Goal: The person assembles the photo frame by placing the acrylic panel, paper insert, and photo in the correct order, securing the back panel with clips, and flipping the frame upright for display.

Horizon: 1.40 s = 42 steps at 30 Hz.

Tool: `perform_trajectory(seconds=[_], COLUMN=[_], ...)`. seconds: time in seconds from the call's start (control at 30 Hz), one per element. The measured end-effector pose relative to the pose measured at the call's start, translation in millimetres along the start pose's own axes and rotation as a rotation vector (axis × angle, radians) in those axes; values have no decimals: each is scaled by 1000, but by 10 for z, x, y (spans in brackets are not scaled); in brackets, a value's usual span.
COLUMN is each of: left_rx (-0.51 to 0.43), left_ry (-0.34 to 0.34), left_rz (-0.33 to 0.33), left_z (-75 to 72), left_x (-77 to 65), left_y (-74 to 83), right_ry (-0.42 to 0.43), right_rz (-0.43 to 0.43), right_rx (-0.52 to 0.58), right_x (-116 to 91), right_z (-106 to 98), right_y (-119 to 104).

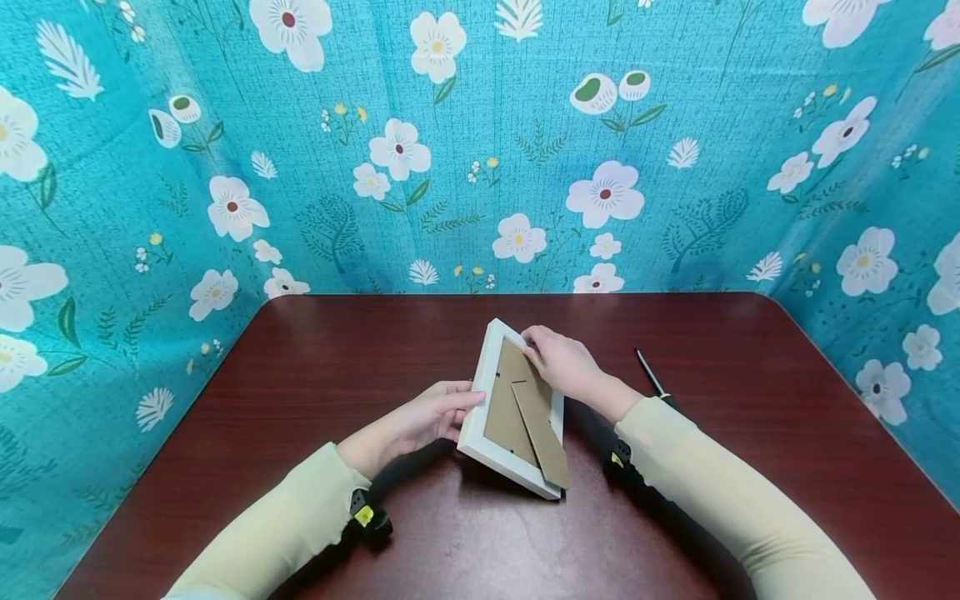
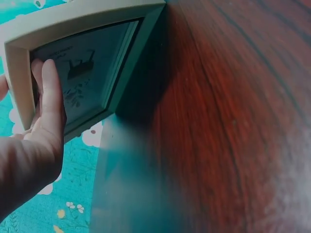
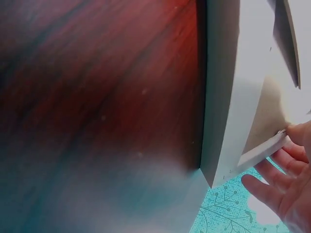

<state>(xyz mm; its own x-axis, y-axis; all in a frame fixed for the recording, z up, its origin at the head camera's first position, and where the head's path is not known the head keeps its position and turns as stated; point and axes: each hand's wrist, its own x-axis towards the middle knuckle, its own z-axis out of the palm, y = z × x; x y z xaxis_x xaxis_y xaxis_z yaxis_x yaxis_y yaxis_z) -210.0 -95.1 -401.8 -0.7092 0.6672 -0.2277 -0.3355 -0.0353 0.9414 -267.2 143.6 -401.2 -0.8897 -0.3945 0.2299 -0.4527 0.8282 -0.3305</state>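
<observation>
A white picture frame (image 1: 491,358) is tilted above the table, its back facing the head camera. Its brown backing board (image 1: 504,417) carries a stand leg (image 1: 540,442) angled toward the lower right. My left hand (image 1: 431,412) grips the left side, thumb on the back; the left wrist view shows its fingers (image 2: 50,90) against the front, by the dark picture (image 2: 80,87). At the top right edge, my right hand (image 1: 562,362) holds the frame. In the right wrist view its thumb is by a small metal tab (image 3: 281,131), other fingers beyond the rim.
A thin dark rod with a yellow and black end, like a screwdriver (image 1: 651,372), lies to the right, partly hidden by the right sleeve (image 1: 697,458). The dark red wooden table (image 1: 360,333) ends at a blue flowered curtain (image 1: 465,167).
</observation>
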Motion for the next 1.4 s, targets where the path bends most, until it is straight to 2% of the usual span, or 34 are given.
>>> perform_trajectory(seconds=[0.2, 0.4, 0.67, 0.87, 0.97, 1.13, 1.4], left_rx=[-59, -90, -21, 52, 82, 127, 190], left_ry=[-67, -126, -59, -33, -15, 16, 29], left_rz=[15, 50, 49, 39, 32, 16, -10], left_z=[70, 119, 198, 281, 337, 443, 570], left_x=[0, 28, 69, 142, 184, 247, 294], left_y=[31, 55, 167, 234, 256, 281, 341], right_ry=[17, 33, 3, -110, -175, -242, -245], right_rz=[-11, 33, 110, 133, 153, 199, 205], right_rx=[30, 105, 324, 482, 526, 551, 509], right_x=[7, -1, 10, 30, 49, 74, 89], right_z=[-35, -133, -404, -580, -638, -692, -705], right_y=[-22, -24, -154, -252, -275, -286, -246])
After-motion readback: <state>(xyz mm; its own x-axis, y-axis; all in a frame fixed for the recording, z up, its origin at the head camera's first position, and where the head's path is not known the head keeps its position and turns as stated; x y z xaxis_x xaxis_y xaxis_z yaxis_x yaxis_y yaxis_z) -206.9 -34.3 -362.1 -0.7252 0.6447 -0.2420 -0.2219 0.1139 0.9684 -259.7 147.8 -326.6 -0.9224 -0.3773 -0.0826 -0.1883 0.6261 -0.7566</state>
